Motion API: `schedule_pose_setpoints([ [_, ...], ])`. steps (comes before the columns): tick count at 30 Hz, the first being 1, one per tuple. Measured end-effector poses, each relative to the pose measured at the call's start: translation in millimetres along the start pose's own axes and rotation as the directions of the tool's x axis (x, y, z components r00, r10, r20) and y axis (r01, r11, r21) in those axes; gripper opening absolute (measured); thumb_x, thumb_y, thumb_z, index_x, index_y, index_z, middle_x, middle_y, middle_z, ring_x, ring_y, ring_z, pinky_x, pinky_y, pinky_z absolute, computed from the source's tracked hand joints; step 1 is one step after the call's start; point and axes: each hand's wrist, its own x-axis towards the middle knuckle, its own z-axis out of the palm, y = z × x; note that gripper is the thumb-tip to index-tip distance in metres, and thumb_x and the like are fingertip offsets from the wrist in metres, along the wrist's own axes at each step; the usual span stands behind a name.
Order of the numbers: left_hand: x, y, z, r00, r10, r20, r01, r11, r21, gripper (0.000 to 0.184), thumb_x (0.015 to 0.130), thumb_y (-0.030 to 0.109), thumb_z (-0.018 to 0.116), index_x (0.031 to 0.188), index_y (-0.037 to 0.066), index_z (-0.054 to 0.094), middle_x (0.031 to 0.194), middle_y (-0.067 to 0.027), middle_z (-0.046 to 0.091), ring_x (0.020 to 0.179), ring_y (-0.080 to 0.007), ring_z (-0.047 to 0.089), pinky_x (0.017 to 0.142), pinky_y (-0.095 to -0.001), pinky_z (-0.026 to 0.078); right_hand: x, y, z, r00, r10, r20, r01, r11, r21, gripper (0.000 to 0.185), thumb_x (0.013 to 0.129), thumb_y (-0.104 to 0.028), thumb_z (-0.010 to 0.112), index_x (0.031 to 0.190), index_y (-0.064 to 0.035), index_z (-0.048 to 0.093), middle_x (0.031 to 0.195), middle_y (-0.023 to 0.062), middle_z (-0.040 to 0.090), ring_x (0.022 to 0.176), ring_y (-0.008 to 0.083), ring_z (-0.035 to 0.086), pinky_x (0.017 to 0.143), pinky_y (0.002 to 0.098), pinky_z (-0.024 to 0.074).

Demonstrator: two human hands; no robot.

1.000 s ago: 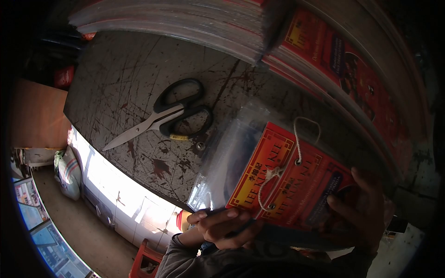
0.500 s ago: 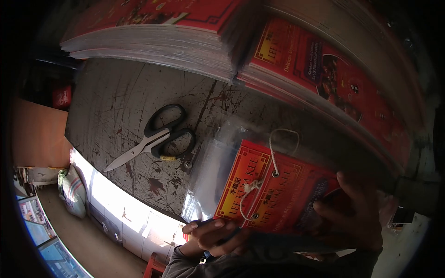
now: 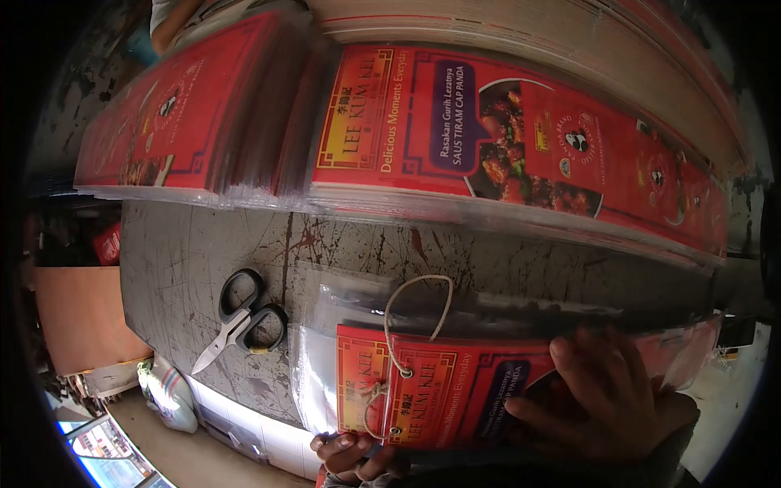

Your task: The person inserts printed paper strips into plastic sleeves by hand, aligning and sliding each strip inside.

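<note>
Red printed cards [image 3: 464, 390] with a yellow end panel lie over clear plastic sleeves [image 3: 317, 362] near the table's front edge. A pale string [image 3: 419, 281] loops through metal eyelets in them. My right hand [image 3: 602, 398] rests on the cards with its fingers spread. At the lower left corner of the cards, my left hand [image 3: 358, 455] has its fingers curled at their edge; its palm and thumb are hidden. Black-handled scissors [image 3: 236, 321] lie on the scratched table to the left, blades partly apart.
Two tall stacks of red printed sheets, a left stack [image 3: 175, 114] and a right stack [image 3: 504, 138], stand along the back of the dark table [image 3: 187, 252]. Part of another person's arm [image 3: 172, 24] shows at the upper left. A white sack [image 3: 168, 394] sits on the floor.
The view has tilted up and turned, bringing the stacks' tops into fuller view and shifting the scissors lower left. My right hand's fingers now lie more spread over the cards.
</note>
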Motion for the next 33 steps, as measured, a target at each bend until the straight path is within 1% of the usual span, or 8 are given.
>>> schedule_pose_setpoints([
  [8,2,0,-1,1.0,0.005,0.006,-0.005,1.0,0.011,0.018,0.079,0.036,0.042,0.078,0.03,0.059,0.081,0.0056,0.052,0.093,-0.0124,0.05,0.096,-0.0367,0.024,3,0,0,1.0,-0.013,-0.016,0.012,1.0,-0.029,0.046,0.069,-0.057,0.059,0.111,-0.0372,0.056,0.117,0.0143,0.048,0.095,0.0315,0.053,0.078,0.049,0.0461],
  [17,3,0,7,0.999,-0.027,-0.035,0.025,0.999,-0.034,0.018,0.079,0.035,0.042,0.078,0.03,0.059,0.081,0.0054,0.053,0.094,-0.0127,0.051,0.096,-0.0369,0.023,4,6,-8,0.996,-0.064,0.069,0.06,0.997,0.053,0.052,0.067,-0.053,0.062,0.112,-0.0289,0.058,0.124,0.0199,0.041,0.099,0.0371,0.049,0.079,0.0512,0.0419],
  [19,-6,4,3,0.998,-0.065,-0.007,0.065,0.998,-0.024,0.02,0.079,0.033,0.041,0.083,0.029,0.061,0.092,0.0058,0.055,0.101,-0.0132,0.049,0.098,-0.038,0.021,4,7,-7,0.996,-0.075,0.057,0.072,0.996,0.055,0.044,0.076,-0.046,0.057,0.114,-0.0242,0.056,0.128,0.0203,0.036,0.097,0.0366,0.048,0.077,0.0461,0.0431],
  [23,-2,-2,-9,0.965,-0.001,0.261,0.008,1.0,-0.025,0.021,0.079,0.029,0.042,0.091,0.028,0.059,0.105,0.0056,0.056,0.111,-0.0126,0.045,0.101,-0.0357,0.016,-1,9,-8,0.992,-0.107,0.073,0.101,0.992,0.08,0.046,0.077,-0.051,0.052,0.114,-0.0235,0.057,0.129,0.0208,0.035,0.1,0.0372,0.047,0.08,0.0466,0.041],
  [25,5,-4,2,0.96,-0.049,0.277,0.064,0.997,-0.046,0.02,0.078,0.028,0.048,0.097,0.026,0.054,0.1,0.0014,0.055,0.105,-0.0153,0.047,0.098,-0.0351,0.023,-1,9,-7,0.995,-0.071,0.066,0.063,0.99,0.125,0.046,0.078,-0.051,0.051,0.114,-0.0227,0.057,0.13,0.0203,0.035,0.102,0.037,0.045,0.082,0.0459,0.0391],
  [27,1,-6,18,0.993,-0.078,-0.091,0.054,0.969,-0.241,0.027,0.075,0.031,0.054,0.098,0.02,0.046,0.096,-0.0042,0.048,0.097,-0.0194,0.047,0.089,-0.0342,0.033,0,9,-6,0.996,-0.083,0.041,0.076,0.987,0.143,0.05,0.071,-0.047,0.061,0.115,-0.0221,0.058,0.131,0.0198,0.034,0.102,0.0361,0.044,0.082,0.0447,0.0391],
  [30,0,-11,18,0.982,-0.087,-0.168,0.055,0.981,-0.187,0.036,0.069,0.037,0.058,0.088,0.012,0.04,0.092,-0.0078,0.04,0.089,-0.0211,0.045,0.075,-0.0296,0.041,0,2,-7,1.0,-0.004,0.014,0.001,0.984,0.179,0.068,0.048,-0.032,0.076,0.113,-0.0221,0.059,0.131,0.0177,0.035,0.103,0.0341,0.045,0.083,0.0438,0.0394],
  [33,-4,-13,17,0.989,-0.073,-0.125,0.057,0.99,-0.13,0.035,0.068,0.04,0.059,0.085,0.012,0.044,0.09,-0.0077,0.039,0.086,-0.0201,0.044,0.075,-0.0298,0.04,1,0,-8,1.0,0.016,0.011,-0.018,0.975,0.22,0.068,0.047,-0.029,0.078,0.113,-0.0221,0.059,0.13,0.0164,0.036,0.105,0.0335,0.044,0.084,0.0444,0.0396],
])
